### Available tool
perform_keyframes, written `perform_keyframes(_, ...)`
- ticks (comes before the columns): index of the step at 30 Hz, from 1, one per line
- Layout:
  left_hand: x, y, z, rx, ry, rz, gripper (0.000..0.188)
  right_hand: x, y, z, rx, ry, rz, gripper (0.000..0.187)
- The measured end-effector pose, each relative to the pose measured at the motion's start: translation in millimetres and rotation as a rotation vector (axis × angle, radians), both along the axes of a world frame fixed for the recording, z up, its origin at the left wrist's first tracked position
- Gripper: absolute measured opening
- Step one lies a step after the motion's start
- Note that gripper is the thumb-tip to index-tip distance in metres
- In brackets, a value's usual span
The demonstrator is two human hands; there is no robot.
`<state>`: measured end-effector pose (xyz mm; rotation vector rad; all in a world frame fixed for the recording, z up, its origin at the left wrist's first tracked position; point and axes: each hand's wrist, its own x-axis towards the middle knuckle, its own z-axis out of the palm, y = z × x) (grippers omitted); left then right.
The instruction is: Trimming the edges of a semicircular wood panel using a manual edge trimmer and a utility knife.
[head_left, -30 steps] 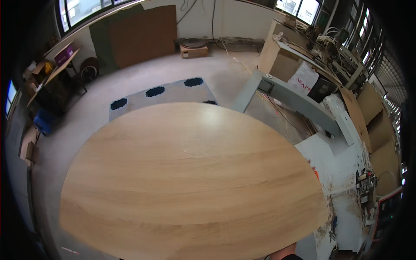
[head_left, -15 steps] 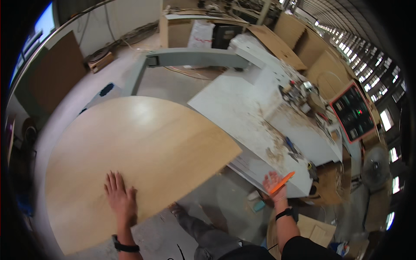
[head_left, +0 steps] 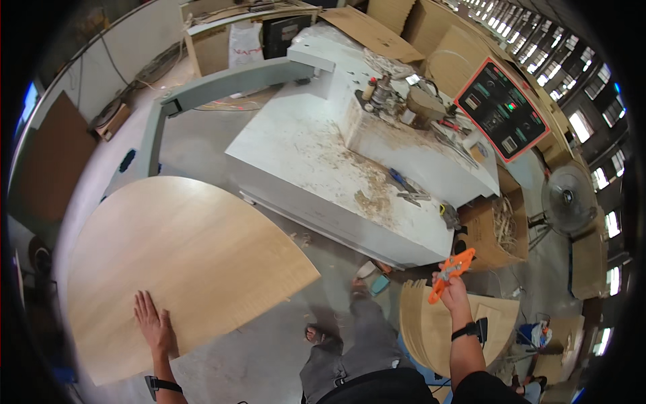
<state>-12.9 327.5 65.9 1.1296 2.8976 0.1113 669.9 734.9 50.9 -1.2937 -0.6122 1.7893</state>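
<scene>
A large pale wood panel (head_left: pixel 195 236) with a curved far edge and a straight near edge fills the left side. My left hand (head_left: pixel 155 328) lies flat on it near the straight edge, fingers stretched out. Off to the right, my right hand (head_left: pixel 453 288) is closed on an orange edge trimmer (head_left: pixel 452 275) with metal fittings. It is held up in the air, apart from the panel, above a stack of curved wood pieces (head_left: pixel 414 320).
A white machine top (head_left: pixel 282 145) strewn with wood dust stands ahead, with blue-handled pliers (head_left: pixel 402 180) on it. A red-framed control panel (head_left: pixel 501 108), a cardboard box (head_left: pixel 481 222) of scraps and a fan (head_left: pixel 568 195) are at the right. A grey arm (head_left: pixel 229 79) curves beyond the panel.
The view has swung right, showing more of the machine and the stacked wood. My right hand has turned and closed round the trimmer, which lay across its open palm. My left hand stays on the panel.
</scene>
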Motion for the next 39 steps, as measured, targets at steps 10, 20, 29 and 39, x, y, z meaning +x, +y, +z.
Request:
perform_keyframes(10, 48.7, -14.0, 3.2, 0.051, -0.106, 0.207, 0.078, 76.2, -15.4, -26.2, -0.151, -0.258, -0.042, 0.029)
perform_keyframes(20, -66.5, 121.8, -14.4, 0.131, 0.030, 0.392, 0.073, 86.0, 25.7, -4.0, -0.044, -0.515, 0.303, 0.036)
perform_keyframes(29, 118.0, 227.2, 3.5, 0.484, 0.004, 0.291, 0.064, -48.7, 141.5, 3.5, -0.060, -0.308, 0.456, 0.027)
perform_keyframes(39, 184.5, 112.3, 27.7, 0.180, -0.111, 0.424, 0.075, -170.0, 139.6, -20.9, -0.076, -0.191, 0.661, 0.029)
